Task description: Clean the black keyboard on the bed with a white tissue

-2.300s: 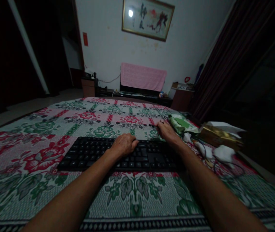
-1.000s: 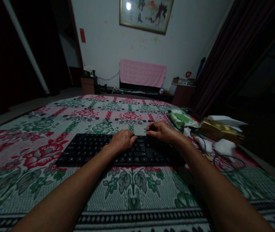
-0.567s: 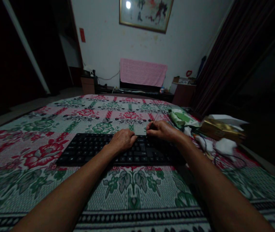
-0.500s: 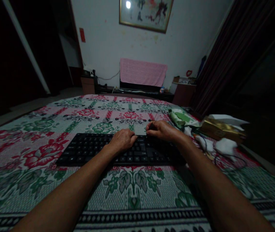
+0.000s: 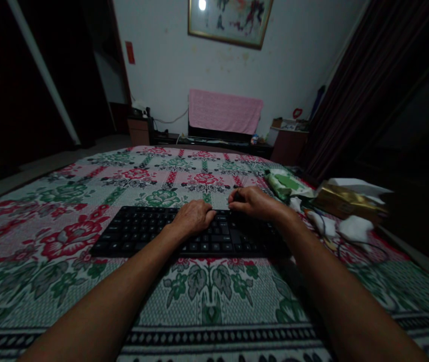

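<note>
A black keyboard (image 5: 124, 231) lies flat across the patterned bedspread (image 5: 210, 296) in front of me. My left hand (image 5: 193, 217) rests over its middle, thumb on top and fingers bent down over the far edge, closed on the keyboard. Above the right part of the far edge, my right hand (image 5: 251, 202) is closed in a pinch, thumb against curled fingers. Something small and dark shows between those fingers, too dim to name. My right forearm and its shadow cover part of the keyboard's right end.
Right of my right arm lie a green and white wipes packet (image 5: 288, 183), a gold tissue box (image 5: 344, 201), crumpled white tissue (image 5: 355, 229) and a thin dark cable (image 5: 378, 259). Beyond the bed, a pink towel (image 5: 225, 111) drapes over a dark screen.
The whole view has shifted slightly. Both hands keep nearly the same place and grip at the keyboard, which stays where it was.
</note>
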`<state>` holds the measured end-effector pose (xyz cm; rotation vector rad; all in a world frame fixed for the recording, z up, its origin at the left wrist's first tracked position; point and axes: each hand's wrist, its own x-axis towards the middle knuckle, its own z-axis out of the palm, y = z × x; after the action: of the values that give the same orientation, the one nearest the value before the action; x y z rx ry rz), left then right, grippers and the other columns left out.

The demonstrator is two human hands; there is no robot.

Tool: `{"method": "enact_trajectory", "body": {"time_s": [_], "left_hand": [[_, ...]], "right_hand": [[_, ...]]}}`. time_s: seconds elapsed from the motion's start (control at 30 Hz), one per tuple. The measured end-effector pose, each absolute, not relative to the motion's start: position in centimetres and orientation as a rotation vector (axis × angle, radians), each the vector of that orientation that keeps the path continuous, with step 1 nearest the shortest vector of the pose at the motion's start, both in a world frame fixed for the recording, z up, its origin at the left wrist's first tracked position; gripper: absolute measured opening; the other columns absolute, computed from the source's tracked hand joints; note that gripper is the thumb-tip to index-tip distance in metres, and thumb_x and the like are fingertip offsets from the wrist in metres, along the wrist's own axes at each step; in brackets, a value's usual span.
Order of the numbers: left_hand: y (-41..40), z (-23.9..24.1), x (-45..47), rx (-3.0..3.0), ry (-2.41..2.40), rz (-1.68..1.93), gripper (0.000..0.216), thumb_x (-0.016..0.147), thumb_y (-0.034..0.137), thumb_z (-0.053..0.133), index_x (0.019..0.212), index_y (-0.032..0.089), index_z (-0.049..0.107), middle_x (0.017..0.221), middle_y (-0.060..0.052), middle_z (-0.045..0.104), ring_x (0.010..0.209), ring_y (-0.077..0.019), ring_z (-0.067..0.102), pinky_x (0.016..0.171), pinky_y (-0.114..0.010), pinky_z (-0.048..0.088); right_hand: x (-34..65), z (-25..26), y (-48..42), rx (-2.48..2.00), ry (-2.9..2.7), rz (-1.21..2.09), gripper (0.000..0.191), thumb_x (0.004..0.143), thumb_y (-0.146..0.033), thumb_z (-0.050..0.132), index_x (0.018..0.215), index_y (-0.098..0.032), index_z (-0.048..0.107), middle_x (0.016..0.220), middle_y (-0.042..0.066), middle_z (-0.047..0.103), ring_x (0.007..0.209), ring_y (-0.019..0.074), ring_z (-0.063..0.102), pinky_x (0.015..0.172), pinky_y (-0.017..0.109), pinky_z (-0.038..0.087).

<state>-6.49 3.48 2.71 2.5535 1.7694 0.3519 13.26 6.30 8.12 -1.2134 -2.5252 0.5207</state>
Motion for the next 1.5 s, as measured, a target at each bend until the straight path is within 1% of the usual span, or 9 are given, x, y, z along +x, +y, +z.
{"method": "enact_trajectory", "body": {"time_s": [0.2, 0.53, 0.67, 0.9, 1.0, 1.13, 1.3, 1.37, 1.5], "left_hand": [[3.5, 2.6, -6.5, 2.549, 1.764, 0.36, 0.038, 0.091, 0.039, 0.035, 0.102, 0.021, 0.067, 0.102, -0.009, 0.066, 0.097, -0.023, 0.061, 0.085, -0.034, 0.045], [3.6, 2.5, -6.6, 2.557, 1.739, 0.376, 0.039, 0.091, 0.039, 0.035, 0.1, 0.02, 0.067, 0.101, -0.011, 0.066, 0.096, -0.0243, 0.061, 0.084, -0.036, 0.046], [3.5, 2.7, -6.5, 2.549, 1.753, 0.362, 0.039, 0.09, 0.039, 0.035, 0.098, 0.02, 0.068, 0.1, -0.01, 0.066, 0.096, -0.0238, 0.061, 0.084, -0.035, 0.046], [3.4, 3.0, -6.5, 2.549, 1.749, 0.341, 0.039, 0.091, 0.038, 0.034, 0.099, 0.019, 0.068, 0.101, -0.01, 0.067, 0.096, -0.0235, 0.061, 0.084, -0.034, 0.046], [3.3, 3.1, -6.5, 2.551, 1.747, 0.342, 0.038, 0.09, 0.038, 0.035, 0.098, 0.019, 0.068, 0.101, -0.01, 0.067, 0.095, -0.0233, 0.061, 0.084, -0.034, 0.046], [3.3, 3.0, -6.4, 2.533, 1.756, 0.345, 0.038, 0.09, 0.038, 0.036, 0.095, 0.019, 0.068, 0.099, -0.01, 0.067, 0.094, -0.0233, 0.061, 0.084, -0.034, 0.046], [3.4, 2.9, -6.5, 2.548, 1.749, 0.341, 0.037, 0.09, 0.038, 0.035, 0.097, 0.02, 0.068, 0.1, -0.009, 0.067, 0.095, -0.0229, 0.061, 0.084, -0.033, 0.045], [3.5, 2.8, -6.5, 2.551, 1.748, 0.339, 0.038, 0.091, 0.038, 0.035, 0.099, 0.021, 0.068, 0.101, -0.009, 0.067, 0.096, -0.0228, 0.061, 0.084, -0.033, 0.045], [3.5, 2.8, -6.5, 2.546, 1.744, 0.339, 0.038, 0.09, 0.038, 0.035, 0.099, 0.02, 0.068, 0.101, -0.01, 0.067, 0.096, -0.0236, 0.061, 0.084, -0.034, 0.046]], "right_hand": [[12.6, 8.5, 5.9, -1.238, -2.601, 0.378, 0.01, 0.077, -0.021, 0.058, 0.083, -0.015, 0.065, 0.07, 0.002, 0.064, 0.064, 0.0126, 0.055, 0.061, 0.022, 0.038], [13.5, 7.8, 7.0, -1.182, -2.528, 0.488, 0.012, 0.08, -0.026, 0.056, 0.082, -0.016, 0.062, 0.066, 0.001, 0.061, 0.06, 0.0121, 0.052, 0.059, 0.023, 0.038], [13.5, 7.7, 7.3, -1.145, -2.468, 0.64, 0.014, 0.078, -0.029, 0.057, 0.081, -0.016, 0.06, 0.066, 0.0, 0.062, 0.061, 0.0124, 0.054, 0.06, 0.024, 0.04], [14.3, 6.9, 8.4, -1.062, -2.299, 1.055, 0.023, 0.075, -0.037, 0.06, 0.082, -0.016, 0.056, 0.068, 0.0, 0.063, 0.063, 0.0117, 0.057, 0.062, 0.024, 0.044], [14.5, 6.7, 8.6, -1.066, -2.262, 1.101, 0.025, 0.075, -0.039, 0.061, 0.082, -0.016, 0.055, 0.068, -0.001, 0.062, 0.063, 0.0115, 0.057, 0.062, 0.025, 0.045], [14.4, 7.0, 8.3, -1.09, -2.312, 1.057, 0.024, 0.077, -0.04, 0.058, 0.083, -0.016, 0.056, 0.069, 0.0, 0.062, 0.063, 0.0121, 0.057, 0.062, 0.025, 0.044], [13.7, 7.4, 7.2, -1.151, -2.452, 0.642, 0.017, 0.078, -0.032, 0.057, 0.082, -0.016, 0.059, 0.067, 0.0, 0.061, 0.061, 0.0123, 0.053, 0.059, 0.024, 0.039], [13.6, 7.4, 6.8, -1.144, -2.471, 0.539, 0.015, 0.079, -0.03, 0.056, 0.081, -0.016, 0.06, 0.067, 0.0, 0.06, 0.061, 0.0127, 0.053, 0.058, 0.024, 0.039], [13.6, 7.2, 6.7, -1.161, -2.45, 0.573, 0.016, 0.081, -0.031, 0.054, 0.083, -0.016, 0.06, 0.068, 0.001, 0.061, 0.062, 0.0133, 0.054, 0.058, 0.024, 0.039]]}}
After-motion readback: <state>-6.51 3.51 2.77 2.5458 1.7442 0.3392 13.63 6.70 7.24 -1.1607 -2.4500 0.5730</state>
